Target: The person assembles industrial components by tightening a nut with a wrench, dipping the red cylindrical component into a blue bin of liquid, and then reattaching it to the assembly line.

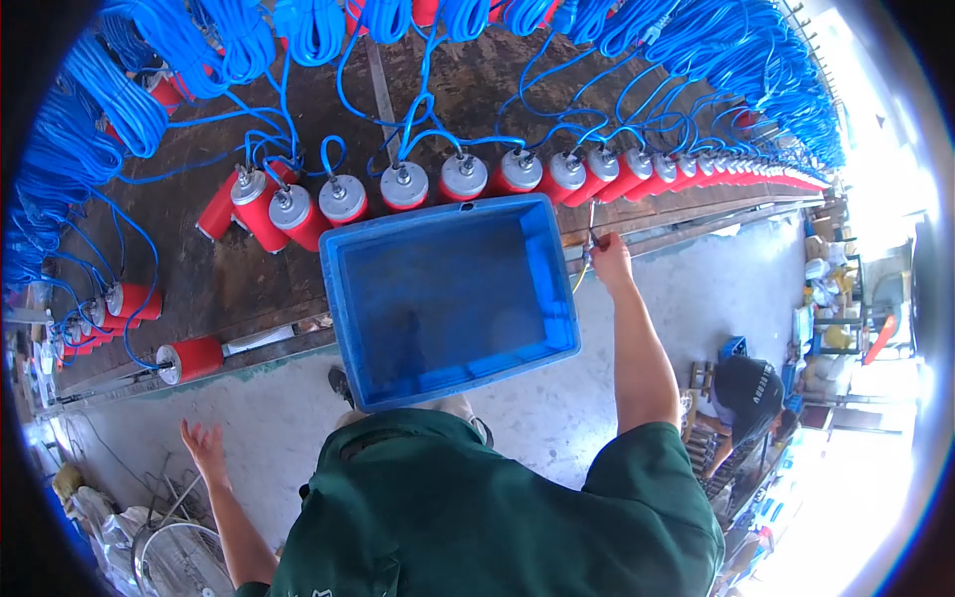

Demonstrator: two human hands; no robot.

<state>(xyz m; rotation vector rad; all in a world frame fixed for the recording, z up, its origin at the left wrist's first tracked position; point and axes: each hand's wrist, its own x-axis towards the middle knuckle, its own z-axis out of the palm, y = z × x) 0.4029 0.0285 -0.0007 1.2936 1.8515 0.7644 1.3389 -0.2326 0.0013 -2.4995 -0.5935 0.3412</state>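
My right hand (609, 257) is at the table edge, just right of a blue plastic bin. Its fingers are closed around a slim metal tool (593, 231); its exact kind is too small to make out. The blue bin (450, 386) sits in front of my body, against the table edge, and shows a bare dark bottom. My left hand (204, 450) hangs low over the floor with fingers spread, holding nothing. Beyond the bin stands a row of red cylinders with silver caps (405, 186), each joined to a blue cable (423, 109).
Thick bundles of coiled blue cable (239, 40) line the table's far side. A lone red cylinder (191, 359) lies near the left table edge. Behind on the right, another person in a dark cap (748, 396) bends over. Bags and metal frames (149, 537) sit at lower left.
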